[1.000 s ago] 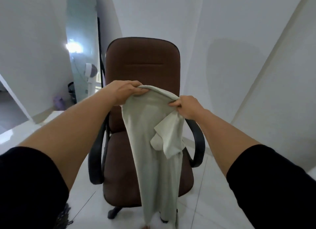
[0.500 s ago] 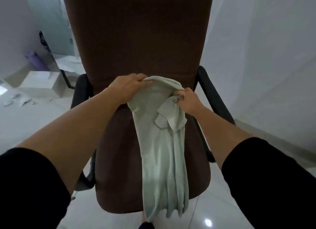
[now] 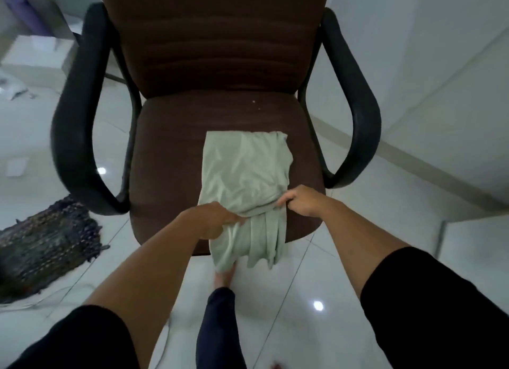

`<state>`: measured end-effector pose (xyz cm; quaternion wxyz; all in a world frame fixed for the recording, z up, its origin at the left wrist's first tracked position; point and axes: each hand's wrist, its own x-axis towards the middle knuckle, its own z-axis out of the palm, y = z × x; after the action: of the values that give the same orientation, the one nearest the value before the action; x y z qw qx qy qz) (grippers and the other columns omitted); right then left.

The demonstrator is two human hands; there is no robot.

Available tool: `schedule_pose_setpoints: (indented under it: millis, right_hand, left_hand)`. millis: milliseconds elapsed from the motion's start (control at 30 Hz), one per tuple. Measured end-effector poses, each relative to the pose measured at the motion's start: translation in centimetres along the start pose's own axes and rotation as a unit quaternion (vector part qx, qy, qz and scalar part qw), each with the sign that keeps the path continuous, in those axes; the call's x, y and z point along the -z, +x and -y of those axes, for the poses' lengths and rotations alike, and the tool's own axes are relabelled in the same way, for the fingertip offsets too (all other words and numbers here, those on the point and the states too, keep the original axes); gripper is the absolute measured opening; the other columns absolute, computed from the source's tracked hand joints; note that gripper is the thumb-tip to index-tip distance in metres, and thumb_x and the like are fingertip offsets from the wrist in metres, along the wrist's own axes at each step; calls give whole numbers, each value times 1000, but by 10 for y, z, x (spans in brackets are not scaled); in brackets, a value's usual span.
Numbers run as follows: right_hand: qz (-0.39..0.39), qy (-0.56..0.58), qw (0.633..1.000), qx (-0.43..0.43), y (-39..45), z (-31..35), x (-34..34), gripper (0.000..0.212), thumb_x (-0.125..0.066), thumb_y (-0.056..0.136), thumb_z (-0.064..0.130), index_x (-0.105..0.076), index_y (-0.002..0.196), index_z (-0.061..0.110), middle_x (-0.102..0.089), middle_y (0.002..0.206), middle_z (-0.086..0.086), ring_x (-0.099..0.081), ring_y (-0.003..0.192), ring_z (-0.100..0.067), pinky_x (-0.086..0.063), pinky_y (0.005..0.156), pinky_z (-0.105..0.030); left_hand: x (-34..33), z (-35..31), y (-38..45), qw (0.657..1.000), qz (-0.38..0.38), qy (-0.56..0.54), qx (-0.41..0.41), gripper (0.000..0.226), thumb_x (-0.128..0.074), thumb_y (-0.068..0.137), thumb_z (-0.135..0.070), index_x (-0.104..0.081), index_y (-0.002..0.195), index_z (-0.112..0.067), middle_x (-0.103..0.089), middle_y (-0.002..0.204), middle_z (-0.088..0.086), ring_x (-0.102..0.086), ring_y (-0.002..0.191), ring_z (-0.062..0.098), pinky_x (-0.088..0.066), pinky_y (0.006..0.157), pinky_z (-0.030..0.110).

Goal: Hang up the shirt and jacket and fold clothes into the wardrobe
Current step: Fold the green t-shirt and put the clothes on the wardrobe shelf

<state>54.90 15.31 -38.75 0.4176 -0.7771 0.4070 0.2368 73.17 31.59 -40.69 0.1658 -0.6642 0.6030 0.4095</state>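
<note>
Pale green garment (image 3: pixel 243 170) lies half on brown chair seat (image 3: pixel 165 154), near end hanging over front edge. Left hand (image 3: pixel 213 220) and right hand (image 3: pixel 300 200) each pinch fold line, likely to double it. Black armrests (image 3: pixel 74 107) flank seat; backrest beyond.

No text, label, brand, number or sign can be read anywhere in this view.

Both bare forearms reached forward and down from black sleeves, the left hand (image 3: pixel 212 220) and right hand (image 3: pixel 301 200) close together, each with fingers curled, gripping the near fold of a pale green garment (image 3: pixel 245 173).
</note>
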Motion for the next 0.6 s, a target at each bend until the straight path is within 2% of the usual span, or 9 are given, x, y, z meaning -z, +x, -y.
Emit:
schedule_pose_setpoints:
  millis: [67, 167, 267, 467, 600]
  right_hand:
    - [-53, 7, 999, -6, -2, -5, -4, 40, -41, 88, -1, -72, 107, 16, -55, 135, -5, -49, 124, -22, -36, 93, -17]
    - [-146, 3, 989, 2, 16, -4, 8, 31, -46, 91, 6, -66, 113, 13, -61, 126, -9, -55, 116, -24, -39, 90, -21]
    - [-198, -1, 980, 4, 51, 6, 25, 34, -48, 91, 8, -59, 122, 14, -58, 124, -12, -55, 112, -28, -41, 87, -25]
    - [-217, -30, 976, -3, 131, 27, 64, 46, -53, 91, 16, -48, 136, 20, -38, 145, -11, -39, 132, -29, -33, 110, -37]
    - [-100, -33, 994, -30, 163, 35, 86, 64, -60, 90, 24, -31, 147, 25, -30, 153, -6, -32, 138, -23, -26, 114, -31]
  left_hand:
    - [-2, -3, 4, 999, -42, -14, 18, 50, -39, 94, -24, -35, 138, -49, -46, 133, 7, -50, 119, 26, -42, 98, 33]
    - [24, 11, 14, 983, -173, -20, 57, 36, -39, 95, -35, -43, 131, -39, -59, 122, 2, -57, 109, 24, -45, 90, 37]
    - [59, 37, 33, 963, -246, -76, 78, 34, -44, 95, -34, -47, 129, -33, -55, 127, -3, -54, 115, 21, -46, 94, 40]
    - [122, 89, 86, 963, -241, -30, 116, 48, -48, 95, -25, -36, 141, -27, -30, 150, -1, -27, 138, 20, -30, 109, 46]
    - [145, 103, 122, 976, -177, -57, 116, 56, -49, 95, -32, -27, 147, -28, -27, 153, -1, -24, 140, 22, -24, 111, 46]
